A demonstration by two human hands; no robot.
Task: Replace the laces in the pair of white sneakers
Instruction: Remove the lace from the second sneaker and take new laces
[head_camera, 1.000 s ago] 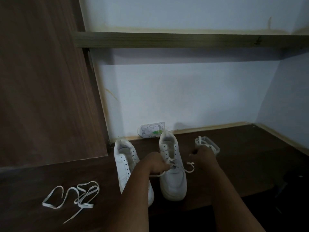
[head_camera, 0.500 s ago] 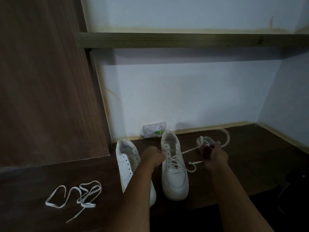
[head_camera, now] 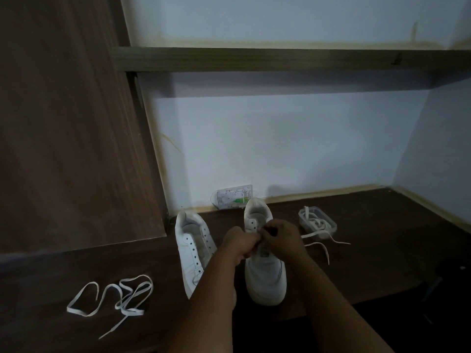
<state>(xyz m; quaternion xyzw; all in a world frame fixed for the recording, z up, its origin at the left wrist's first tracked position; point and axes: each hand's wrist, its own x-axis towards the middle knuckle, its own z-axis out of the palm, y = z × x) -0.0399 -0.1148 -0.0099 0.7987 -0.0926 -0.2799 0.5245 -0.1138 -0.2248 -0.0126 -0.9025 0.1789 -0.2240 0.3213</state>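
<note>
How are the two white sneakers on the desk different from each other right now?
The left sneaker shows bare eyelets with no lace, and no hand works on it; the right sneaker has both hands, left hand and right hand, meeting over its eyelets, with lace ends trailing beside it. Both are white, standing upright with heels toward the wall.

Home setting, likely bedroom or study nook: dark wood-grain built-in desk (head_camera: 369, 250) in corner, pale painted walls (head_camera: 280, 149), dark wooden wall shelf (head_camera: 280, 59), tall wood-grain cabinet panel (head_camera: 63, 123). Dim light.
</note>
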